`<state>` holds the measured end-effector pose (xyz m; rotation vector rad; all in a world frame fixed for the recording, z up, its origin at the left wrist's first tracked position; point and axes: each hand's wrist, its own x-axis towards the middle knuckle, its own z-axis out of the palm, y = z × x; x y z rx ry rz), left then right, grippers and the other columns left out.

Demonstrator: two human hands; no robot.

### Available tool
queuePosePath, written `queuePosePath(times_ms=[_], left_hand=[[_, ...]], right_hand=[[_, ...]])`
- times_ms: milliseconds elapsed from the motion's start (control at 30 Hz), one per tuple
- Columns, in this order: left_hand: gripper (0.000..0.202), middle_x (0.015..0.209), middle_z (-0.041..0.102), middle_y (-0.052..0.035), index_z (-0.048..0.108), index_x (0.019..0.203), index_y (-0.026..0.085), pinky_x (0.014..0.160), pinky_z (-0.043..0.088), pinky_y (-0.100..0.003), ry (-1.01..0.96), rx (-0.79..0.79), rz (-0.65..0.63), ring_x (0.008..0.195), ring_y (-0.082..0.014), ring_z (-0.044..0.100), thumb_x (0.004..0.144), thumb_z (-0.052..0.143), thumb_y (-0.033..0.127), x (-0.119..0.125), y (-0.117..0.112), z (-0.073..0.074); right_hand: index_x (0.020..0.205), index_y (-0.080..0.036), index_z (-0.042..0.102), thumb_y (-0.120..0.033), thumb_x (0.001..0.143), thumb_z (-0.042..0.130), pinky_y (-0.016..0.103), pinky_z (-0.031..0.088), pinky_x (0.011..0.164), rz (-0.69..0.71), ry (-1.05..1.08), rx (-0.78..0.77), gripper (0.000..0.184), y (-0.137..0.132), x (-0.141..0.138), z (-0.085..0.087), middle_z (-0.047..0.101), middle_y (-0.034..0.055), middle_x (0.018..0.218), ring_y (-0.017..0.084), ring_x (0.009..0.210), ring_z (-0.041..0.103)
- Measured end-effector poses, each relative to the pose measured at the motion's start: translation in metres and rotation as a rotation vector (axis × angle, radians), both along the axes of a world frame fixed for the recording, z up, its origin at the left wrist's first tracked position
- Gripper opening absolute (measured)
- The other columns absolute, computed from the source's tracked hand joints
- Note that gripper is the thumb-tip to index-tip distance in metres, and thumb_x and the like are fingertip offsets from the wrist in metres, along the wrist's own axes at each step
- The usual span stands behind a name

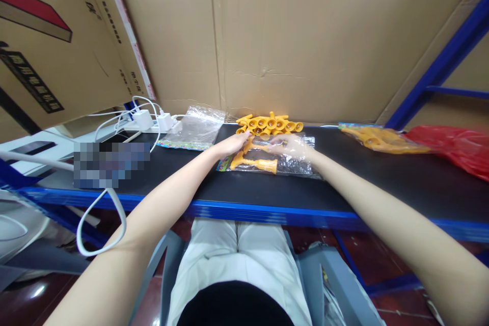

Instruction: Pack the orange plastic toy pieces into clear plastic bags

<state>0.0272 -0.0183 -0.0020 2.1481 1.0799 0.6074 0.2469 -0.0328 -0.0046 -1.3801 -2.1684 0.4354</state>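
A clear plastic bag (294, 165) with a coloured edge lies flat on the black shelf in front of me. Inside it are yellow plastic horn-shaped pieces, the nearest one (260, 164) lying sideways with its wide end to the right. My left hand (234, 143) is closed at the bag's left side, thumb up, beside the narrow ends of the pieces. Shiny film partly covers my right hand (293, 147), whose curled fingers are around another yellow horn-shaped piece (256, 146). Just behind both hands sits a pile of similar yellow pieces (271, 123), cup ends towards me.
An unfilled clear bag (200, 127) lies to the left, near a white power strip with chargers (143, 119) and loose cables. A filled bag of yellow pieces (382, 140) and a red plastic bag (453, 147) lie at right. Cardboard (305, 35) stands behind the blue-edged shelf (267, 212).
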Motion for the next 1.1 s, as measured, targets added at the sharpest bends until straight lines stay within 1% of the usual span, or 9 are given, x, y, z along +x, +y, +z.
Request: queuePosePath(times_ms=[167, 300, 400, 500, 567, 667, 733, 900, 1100], left_hand=[[0.061, 0.132, 0.043, -0.0091, 0.042, 0.126, 0.009, 0.097, 0.032, -0.028, -0.006, 0.038, 0.009, 0.116, -0.0197, 0.042, 0.089, 0.009, 0.045, -0.002, 0.003, -0.001], [0.058, 0.131, 0.044, -0.0077, 0.048, 0.122, 0.011, 0.099, 0.029, -0.027, 0.141, 0.116, 0.072, 0.118, -0.0199, 0.042, 0.088, 0.016, 0.046, -0.006, 0.009, -0.004], [0.057, 0.131, 0.044, -0.0079, 0.049, 0.121, 0.010, 0.099, 0.029, -0.028, 0.218, 0.141, 0.101, 0.119, -0.0207, 0.041, 0.087, 0.020, 0.046, -0.009, 0.013, -0.005], [0.057, 0.130, 0.046, -0.0085, 0.050, 0.120, 0.009, 0.099, 0.030, -0.027, 0.236, 0.138, 0.096, 0.117, -0.0200, 0.044, 0.088, 0.020, 0.045, -0.010, 0.015, -0.005], [0.056, 0.129, 0.046, -0.0080, 0.051, 0.119, 0.009, 0.098, 0.031, -0.027, 0.235, 0.131, 0.083, 0.115, -0.0195, 0.045, 0.088, 0.020, 0.044, -0.010, 0.014, -0.004], [0.054, 0.130, 0.046, -0.0075, 0.050, 0.120, 0.009, 0.098, 0.032, -0.026, 0.216, 0.112, 0.074, 0.115, -0.0192, 0.046, 0.088, 0.021, 0.042, -0.010, 0.013, -0.003], [0.054, 0.129, 0.046, -0.0081, 0.050, 0.120, 0.008, 0.098, 0.032, -0.026, 0.205, 0.101, 0.078, 0.115, -0.0193, 0.046, 0.089, 0.021, 0.041, -0.010, 0.013, -0.002], [0.053, 0.130, 0.046, -0.0074, 0.052, 0.118, 0.010, 0.099, 0.031, -0.028, 0.207, 0.105, 0.086, 0.116, -0.0206, 0.045, 0.088, 0.022, 0.041, -0.009, 0.011, -0.001], [0.052, 0.128, 0.048, -0.0065, 0.052, 0.118, 0.011, 0.098, 0.031, -0.026, 0.141, 0.033, 0.118, 0.114, -0.0184, 0.047, 0.087, 0.024, 0.043, -0.009, 0.007, 0.001]], right_hand=[[0.102, -0.014, 0.058, -0.033, 0.065, 0.065, 0.033, 0.046, 0.076, 0.084, 0.262, -0.191, 0.043, 0.003, 0.000, -0.003, 0.060, 0.0091, 0.101, 0.016, 0.080, 0.057], [0.095, -0.017, 0.059, -0.028, 0.062, 0.067, 0.035, 0.044, 0.082, 0.041, 0.351, -0.212, 0.035, 0.002, 0.000, -0.003, 0.058, 0.0083, 0.104, 0.017, 0.088, 0.056], [0.088, -0.016, 0.058, -0.028, 0.060, 0.069, 0.035, 0.044, 0.081, -0.028, 0.387, -0.200, 0.032, 0.002, 0.000, -0.003, 0.060, 0.0071, 0.097, 0.016, 0.082, 0.056], [0.079, -0.016, 0.057, -0.035, 0.063, 0.067, 0.035, 0.045, 0.077, -0.012, 0.361, -0.188, 0.027, 0.003, 0.004, -0.002, 0.061, 0.0048, 0.084, 0.015, 0.075, 0.056], [0.077, -0.016, 0.059, -0.038, 0.065, 0.064, 0.035, 0.044, 0.077, 0.100, 0.293, -0.237, 0.026, 0.003, 0.008, -0.001, 0.061, 0.0046, 0.082, 0.016, 0.077, 0.056], [0.084, -0.016, 0.064, -0.036, 0.068, 0.061, 0.034, 0.042, 0.081, 0.303, 0.217, -0.354, 0.025, 0.001, 0.013, 0.002, 0.063, 0.0052, 0.089, 0.018, 0.084, 0.056], [0.087, -0.016, 0.065, -0.035, 0.070, 0.059, 0.035, 0.042, 0.081, 0.370, 0.202, -0.400, 0.026, -0.001, 0.014, 0.004, 0.063, 0.0056, 0.090, 0.018, 0.084, 0.057], [0.091, -0.015, 0.064, -0.037, 0.071, 0.058, 0.036, 0.041, 0.081, 0.368, 0.158, -0.407, 0.031, -0.004, 0.010, 0.007, 0.063, 0.0067, 0.093, 0.019, 0.083, 0.056], [0.073, -0.015, 0.061, -0.050, 0.067, 0.058, 0.032, 0.042, 0.070, 0.239, 0.133, -0.381, 0.036, -0.007, 0.004, 0.006, 0.060, 0.0031, 0.075, 0.015, 0.071, 0.053]])
